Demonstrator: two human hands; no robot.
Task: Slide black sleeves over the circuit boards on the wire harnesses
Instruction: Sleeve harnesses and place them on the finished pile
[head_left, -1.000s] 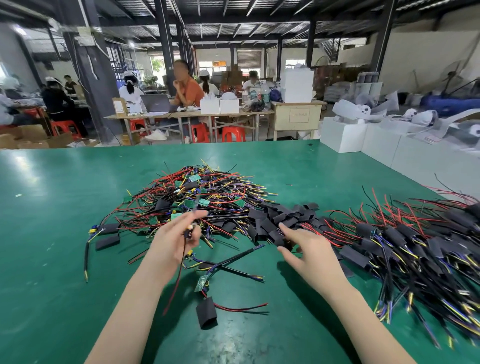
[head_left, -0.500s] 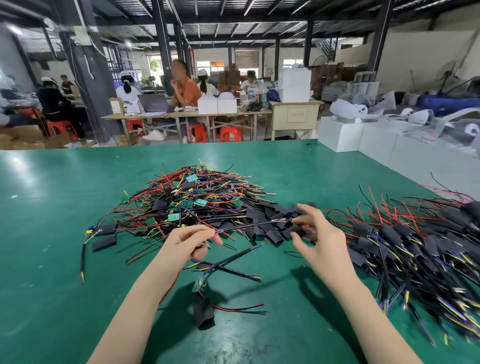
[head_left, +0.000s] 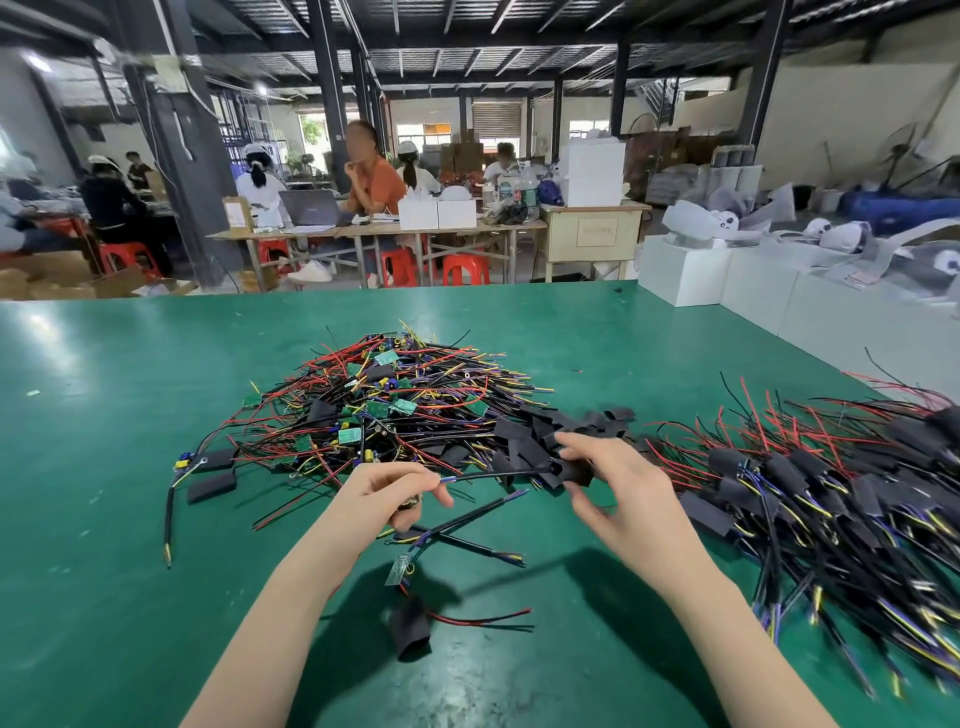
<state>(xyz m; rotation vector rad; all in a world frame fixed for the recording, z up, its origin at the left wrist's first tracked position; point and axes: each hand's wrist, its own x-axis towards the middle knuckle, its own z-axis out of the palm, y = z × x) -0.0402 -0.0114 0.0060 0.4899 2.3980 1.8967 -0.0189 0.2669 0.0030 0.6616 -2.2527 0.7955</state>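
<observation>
The left hand (head_left: 387, 493) has its fingers curled round one end of a black cable (head_left: 498, 474), pinching it near the stripped coloured wire tips, and something small and metallic shows under its fingers, too hidden to identify. The right hand (head_left: 618, 486) pinches a black sleeve (head_left: 571, 470) between thumb and fingers, and the other end of the cable meets that sleeve; whether it is inside cannot be told. Both hands hover just above the green table (head_left: 104, 519), near each other with the cable stretched between them.

At the far left of the table a loose wire (head_left: 167, 519) runs toward the near edge, with two flat black sleeves (head_left: 212, 487) beside it. Behind the left hand rises a pile of wire harnesses (head_left: 395, 410) in red, black, yellow and purple, with bare green circuit boards scattered through it. Below the left hand lies one harness with a small circuit board (head_left: 399, 567) uncovered, and a black sleeve on red wires (head_left: 410, 629) lies nearer the table's front edge. Between the hands and the big pile sits a heap of empty sleeves (head_left: 540, 431). To the right, a second pile (head_left: 810, 493) holds harnesses whose boards are already covered in black sleeves. White boxes (head_left: 685, 275) stand along the right side, and people sit at tables in the background
</observation>
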